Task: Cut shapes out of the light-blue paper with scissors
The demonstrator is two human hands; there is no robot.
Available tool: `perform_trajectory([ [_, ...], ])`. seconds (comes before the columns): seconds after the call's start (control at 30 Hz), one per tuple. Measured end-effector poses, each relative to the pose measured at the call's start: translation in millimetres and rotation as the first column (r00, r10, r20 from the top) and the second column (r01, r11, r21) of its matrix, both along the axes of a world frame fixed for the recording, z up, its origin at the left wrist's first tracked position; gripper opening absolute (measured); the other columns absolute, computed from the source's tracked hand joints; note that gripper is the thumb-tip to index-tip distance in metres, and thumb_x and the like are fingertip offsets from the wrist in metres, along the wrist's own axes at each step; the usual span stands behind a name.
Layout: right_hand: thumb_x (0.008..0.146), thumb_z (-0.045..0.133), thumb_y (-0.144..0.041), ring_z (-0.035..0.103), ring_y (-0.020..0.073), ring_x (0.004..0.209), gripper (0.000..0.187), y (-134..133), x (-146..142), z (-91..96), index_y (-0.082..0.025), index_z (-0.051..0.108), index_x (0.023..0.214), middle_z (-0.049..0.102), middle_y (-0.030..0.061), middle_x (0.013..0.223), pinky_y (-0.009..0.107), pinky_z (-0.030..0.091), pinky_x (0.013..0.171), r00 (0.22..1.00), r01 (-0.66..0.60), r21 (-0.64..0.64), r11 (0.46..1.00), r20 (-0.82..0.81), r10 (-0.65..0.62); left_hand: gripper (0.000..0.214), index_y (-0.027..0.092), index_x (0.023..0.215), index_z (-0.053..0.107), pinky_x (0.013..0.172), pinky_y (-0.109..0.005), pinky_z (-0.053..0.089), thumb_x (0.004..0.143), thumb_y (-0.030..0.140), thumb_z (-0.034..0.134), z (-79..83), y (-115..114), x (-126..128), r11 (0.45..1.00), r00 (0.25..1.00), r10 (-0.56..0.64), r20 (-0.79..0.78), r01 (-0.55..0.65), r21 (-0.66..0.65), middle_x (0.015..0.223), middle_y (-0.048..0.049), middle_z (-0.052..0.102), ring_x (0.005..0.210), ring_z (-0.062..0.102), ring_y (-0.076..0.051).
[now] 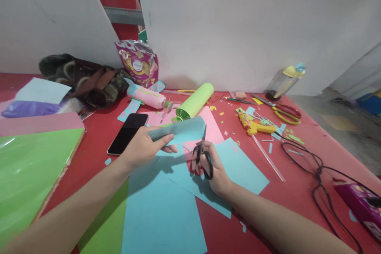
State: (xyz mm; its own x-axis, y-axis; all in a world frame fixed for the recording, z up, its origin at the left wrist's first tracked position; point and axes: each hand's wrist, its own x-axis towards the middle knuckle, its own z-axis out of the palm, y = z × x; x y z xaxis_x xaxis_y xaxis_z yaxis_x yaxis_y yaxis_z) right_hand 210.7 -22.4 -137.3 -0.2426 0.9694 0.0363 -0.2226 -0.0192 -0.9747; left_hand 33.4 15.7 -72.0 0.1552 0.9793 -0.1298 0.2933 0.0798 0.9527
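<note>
My left hand pinches a piece of light blue paper between thumb and fingers, holding it above the table. Black-handled scissors are in my right hand, with fingers through the loops and the blades pointing up at the paper's right end. Whether the blades are cutting at this instant is hard to see. Beneath both hands lie blue sheets and a pink sheet. Just beyond the held paper rests a green paper-wrapped bottle, and a pink paper-wrapped bottle lies to its left.
A phone lies left of my hands, near a green sheet pack. To the right are a yellow glue gun with a black cord, larger scissors, a clear bottle and paper scraps. A snack bag stands behind.
</note>
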Motion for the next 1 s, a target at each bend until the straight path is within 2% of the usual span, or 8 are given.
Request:
perform_trajectory([
  [0.27,0.074,0.048,-0.056,0.038,0.0075,0.042,0.043,0.7,-0.2,-2.9,-0.021,0.036,0.096,0.046,-0.0065,0.057,0.022,0.03,0.042,1.0,0.02,0.006,1.0,0.014,-0.02,0.022,0.011,0.085,0.066,0.055,-0.02,0.054,0.071,0.026,0.058,0.3,0.0,0.2,1.0,1.0,0.002,-0.025,-0.002,-0.009,0.055,-0.0001,0.068,0.054,0.065,-0.015],
  [0.57,0.075,0.048,-0.056,0.038,0.0071,0.043,0.043,0.9,0.4,-4.2,-0.02,0.036,0.096,0.046,-0.0066,0.057,0.022,0.03,0.043,1.0,0.02,0.016,1.0,0.016,-0.021,0.014,0.011,0.072,0.065,0.053,-0.017,0.053,0.07,0.023,0.059,2.4,0.0,0.9,1.0,1.0,0.007,-0.026,-0.007,-0.012,0.052,0.0006,0.067,0.052,0.064,-0.013],
  [1.0,0.074,0.049,-0.056,0.038,0.0072,0.043,0.044,-0.1,0.3,0.3,-0.02,0.036,0.096,0.047,-0.006,0.058,0.022,0.031,0.044,1.0,0.008,-0.002,1.0,-0.012,-0.008,0.015,0.013,0.071,0.065,0.054,-0.02,0.054,0.07,0.026,0.059,-0.3,1.4,-1.1,1.0,0.999,-0.025,-0.043,0.025,-0.004,0.053,-0.0005,0.067,0.052,0.065,-0.015],
])
